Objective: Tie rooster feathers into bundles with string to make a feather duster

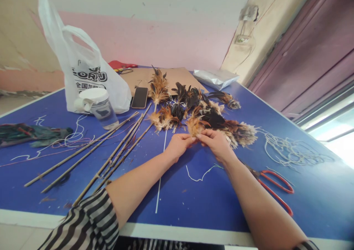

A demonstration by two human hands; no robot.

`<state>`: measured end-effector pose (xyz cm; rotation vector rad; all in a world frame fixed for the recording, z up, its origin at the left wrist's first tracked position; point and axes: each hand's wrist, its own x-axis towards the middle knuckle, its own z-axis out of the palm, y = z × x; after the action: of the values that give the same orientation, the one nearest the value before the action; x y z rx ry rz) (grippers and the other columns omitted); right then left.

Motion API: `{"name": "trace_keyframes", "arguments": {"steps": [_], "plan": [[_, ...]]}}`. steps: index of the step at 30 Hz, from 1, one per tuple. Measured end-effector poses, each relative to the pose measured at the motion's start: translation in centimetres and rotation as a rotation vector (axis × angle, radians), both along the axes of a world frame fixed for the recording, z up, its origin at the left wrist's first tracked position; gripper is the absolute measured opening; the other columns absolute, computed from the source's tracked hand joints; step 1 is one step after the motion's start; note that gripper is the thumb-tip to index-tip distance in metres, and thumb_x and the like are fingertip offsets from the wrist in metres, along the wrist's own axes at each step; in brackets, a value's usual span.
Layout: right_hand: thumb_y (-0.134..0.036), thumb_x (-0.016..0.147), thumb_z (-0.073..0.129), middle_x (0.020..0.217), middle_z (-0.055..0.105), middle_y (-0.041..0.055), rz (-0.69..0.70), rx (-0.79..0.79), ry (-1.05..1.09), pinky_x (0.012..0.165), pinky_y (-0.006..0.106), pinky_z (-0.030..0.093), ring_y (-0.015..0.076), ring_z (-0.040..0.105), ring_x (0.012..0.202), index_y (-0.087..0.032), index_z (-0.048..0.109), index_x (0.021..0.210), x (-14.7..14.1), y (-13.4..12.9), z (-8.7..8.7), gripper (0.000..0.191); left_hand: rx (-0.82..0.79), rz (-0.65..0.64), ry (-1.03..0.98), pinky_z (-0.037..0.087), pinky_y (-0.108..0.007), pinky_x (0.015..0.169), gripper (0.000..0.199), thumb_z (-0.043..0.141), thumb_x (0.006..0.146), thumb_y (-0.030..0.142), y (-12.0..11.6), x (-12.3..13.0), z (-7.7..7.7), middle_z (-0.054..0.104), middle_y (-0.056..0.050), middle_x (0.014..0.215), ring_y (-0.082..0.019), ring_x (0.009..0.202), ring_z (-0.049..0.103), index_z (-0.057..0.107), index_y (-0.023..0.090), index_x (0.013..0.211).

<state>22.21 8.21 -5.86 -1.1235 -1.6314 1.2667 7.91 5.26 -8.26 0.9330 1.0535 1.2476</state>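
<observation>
Both hands meet near the middle of the blue table (210, 209), fingers pinched at the base of a small orange-brown feather bunch (195, 126). My left hand (180, 145) is on its left side, and my right hand (216, 143) is on its right, fingertips close together. Just beyond them lies a pile of black, brown and grey feathers (190, 97). A feather bunch on a stick (159, 87) lies farther back. Below the hands is a short piece of white thread (201, 179).
Thin sticks (121, 150) lie at the left, near a lidded plastic cup (103, 111), a white bag (83, 65) and a phone (139, 97). Red-handled scissors (272, 183) and tangled string (290, 150) are at the right. Cardboard (182, 76) lies behind.
</observation>
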Motion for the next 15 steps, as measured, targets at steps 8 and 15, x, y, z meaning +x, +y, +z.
{"name": "trace_keyframes", "arguments": {"steps": [8,15], "plan": [[-0.039,0.061,0.07,0.052,0.051,-0.0045,-0.057,-0.148,0.206,0.044,0.021,0.027,0.0057,0.04,0.044,-0.016,0.057,0.064,0.5,0.9,-0.9,0.027,-0.056,0.207,-0.179,0.044,-0.021,0.06,0.012,0.063,0.071,0.023,1.4,-1.7,0.0,0.068,-0.008,0.083,-0.012,0.07,0.061,0.067,0.013,0.076],[-0.04,0.06,0.071,0.051,0.053,-0.0034,-0.096,-0.134,0.208,0.045,0.022,0.029,0.0072,0.042,0.046,-0.016,0.063,0.069,-0.2,0.6,-1.5,0.027,-0.108,0.109,-0.299,0.047,-0.019,0.055,0.013,0.064,0.071,0.019,1.0,-1.0,0.5,0.068,-0.011,0.083,-0.011,0.065,0.062,0.065,0.01,0.08]]}}
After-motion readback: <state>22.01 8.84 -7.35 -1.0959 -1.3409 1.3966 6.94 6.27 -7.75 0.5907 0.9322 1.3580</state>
